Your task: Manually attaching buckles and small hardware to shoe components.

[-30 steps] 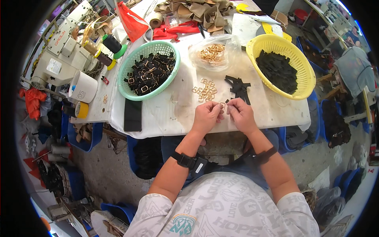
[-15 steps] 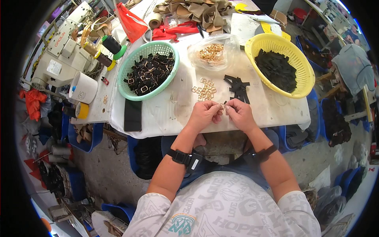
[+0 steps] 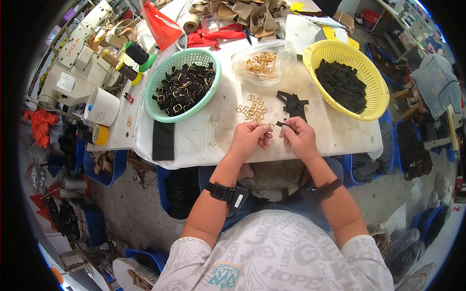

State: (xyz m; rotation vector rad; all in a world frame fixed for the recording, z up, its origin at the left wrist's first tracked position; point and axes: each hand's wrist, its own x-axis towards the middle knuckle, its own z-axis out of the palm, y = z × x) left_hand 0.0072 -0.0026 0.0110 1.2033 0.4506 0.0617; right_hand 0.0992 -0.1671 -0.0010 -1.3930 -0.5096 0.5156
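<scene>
A small gold square buckle is pinched between the thumb and finger of my left hand. My right hand grips a short black strip, its end pointing toward the buckle with a narrow gap between them. Just beyond my hands lies a loose pile of gold buckles. Several black strips lie in a heap beside that pile, past my right hand. A clear plastic bag farther back holds more gold buckles.
To the left stands a mint-green basket of black strips fitted with buckles; a phone lies before it. A yellow basket of black strips stands right. Sewing machine, thread spools and a white cup are far left.
My hands have drawn slightly apart. The buckle and the black strip, partly hidden between my fingertips before, now show separately, one in each hand.
</scene>
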